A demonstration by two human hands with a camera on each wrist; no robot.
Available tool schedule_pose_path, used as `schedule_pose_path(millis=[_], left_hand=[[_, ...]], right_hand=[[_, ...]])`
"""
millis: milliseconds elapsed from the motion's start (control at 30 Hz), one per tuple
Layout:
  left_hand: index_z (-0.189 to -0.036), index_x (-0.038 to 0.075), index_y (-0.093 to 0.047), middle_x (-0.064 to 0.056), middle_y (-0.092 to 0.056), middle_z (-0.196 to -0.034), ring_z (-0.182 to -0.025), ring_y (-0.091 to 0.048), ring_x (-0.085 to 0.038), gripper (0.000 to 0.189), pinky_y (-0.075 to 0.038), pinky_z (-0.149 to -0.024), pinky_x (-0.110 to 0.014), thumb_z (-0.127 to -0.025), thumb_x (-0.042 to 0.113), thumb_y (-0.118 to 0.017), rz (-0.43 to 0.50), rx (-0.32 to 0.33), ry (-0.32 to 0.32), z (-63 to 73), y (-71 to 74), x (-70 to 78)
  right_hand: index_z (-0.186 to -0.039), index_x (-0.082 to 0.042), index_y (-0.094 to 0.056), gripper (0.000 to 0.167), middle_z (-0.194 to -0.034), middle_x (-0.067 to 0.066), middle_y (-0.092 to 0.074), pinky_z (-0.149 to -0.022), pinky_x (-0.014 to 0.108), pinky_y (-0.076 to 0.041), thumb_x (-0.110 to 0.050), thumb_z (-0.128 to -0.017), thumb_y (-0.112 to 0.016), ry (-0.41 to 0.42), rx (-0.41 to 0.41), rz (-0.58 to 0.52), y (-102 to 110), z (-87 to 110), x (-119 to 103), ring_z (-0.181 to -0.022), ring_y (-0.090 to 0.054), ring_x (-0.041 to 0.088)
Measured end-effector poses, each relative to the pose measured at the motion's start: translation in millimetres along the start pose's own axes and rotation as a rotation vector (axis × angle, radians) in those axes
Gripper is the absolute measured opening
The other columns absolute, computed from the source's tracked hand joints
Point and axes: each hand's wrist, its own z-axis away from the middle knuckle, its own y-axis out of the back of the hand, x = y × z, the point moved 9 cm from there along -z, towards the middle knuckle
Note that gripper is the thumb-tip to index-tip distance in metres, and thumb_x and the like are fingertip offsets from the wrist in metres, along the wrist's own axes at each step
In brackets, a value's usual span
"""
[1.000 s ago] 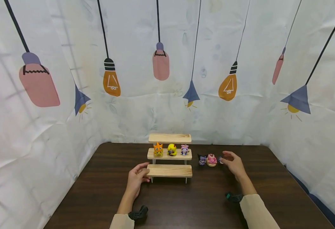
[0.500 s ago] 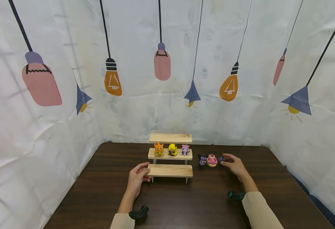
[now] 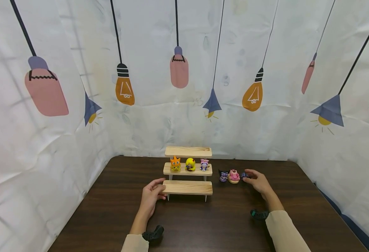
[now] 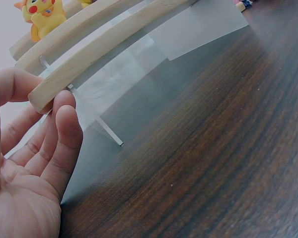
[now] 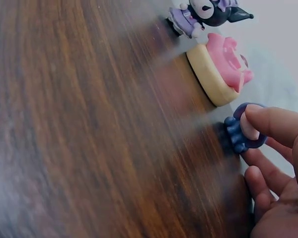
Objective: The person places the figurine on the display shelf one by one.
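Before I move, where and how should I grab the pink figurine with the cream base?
I'd probably pinch the pink figurine by its upper body, front and back, coming from above: its top is uncovered and rises from the cream base, while the black-and-purple figurine and the blue figurine, pinched by your right hand, flank it.

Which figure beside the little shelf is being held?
The blue figure, rightmost of three: the right hand pinches it, while the pink figure and purple figure are untouched.

Left fingers point(image 4: 68, 126) and right fingers point(image 5: 280, 123) pinch, 2 forearms point(image 3: 273, 201) stretched forward.
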Motion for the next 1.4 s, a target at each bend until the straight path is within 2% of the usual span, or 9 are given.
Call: schedule_pose_path(millis=[200,567,1067,1400], left_hand=[[-0.131,-0.010,-0.060,-0.004,-0.070,-0.084,-0.060,-0.065,-0.015,0.039,-0.057,-0.055,-0.025,-0.094,0.000,-0.064,0.002,0.001,0.000,0.6,-0.8,-0.7],[-0.130,-0.009,-0.062,-0.005,-0.070,-0.085,-0.061,-0.066,-0.015,0.037,-0.057,-0.055,-0.026,-0.094,0.000,-0.064,-0.002,-0.001,-0.003,1.0,-1.1,0.5],[-0.132,-0.011,-0.059,-0.005,-0.070,-0.085,-0.061,-0.065,-0.015,0.040,-0.057,-0.055,-0.025,-0.094,0.000,-0.064,-0.005,0.008,0.003,2.0,0.2,0.8],[-0.129,-0.007,-0.062,-0.005,-0.071,-0.085,-0.062,-0.066,-0.016,0.037,-0.057,-0.056,-0.026,-0.093,0.000,-0.065,0.001,0.005,0.015,2.1,-0.3,0.6]], right_hand=[[-0.150,-0.002,-0.047,0.058,-0.150,0.030,-0.046,-0.107,0.057,-0.045,-0.024,-0.101,-0.066,-0.012,0.016,-0.011,0,1.4,2,-0.132,-0.047,0.044],[-0.149,-0.005,-0.048,0.057,-0.151,0.029,-0.045,-0.111,0.058,-0.042,-0.027,-0.100,-0.067,-0.053,0.100,-0.079,1,6.9,7,-0.134,-0.048,0.044],[-0.147,-0.005,-0.051,0.055,-0.145,0.024,-0.049,-0.101,0.042,-0.045,-0.024,-0.098,-0.069,-0.050,0.139,-0.120,2,18.0,5,-0.130,-0.050,0.037],[-0.148,-0.005,-0.049,0.062,-0.150,0.021,-0.042,-0.114,0.058,-0.035,-0.033,-0.097,-0.071,-0.072,0.097,-0.253,0,22.8,-2,-0.138,-0.038,0.036]])
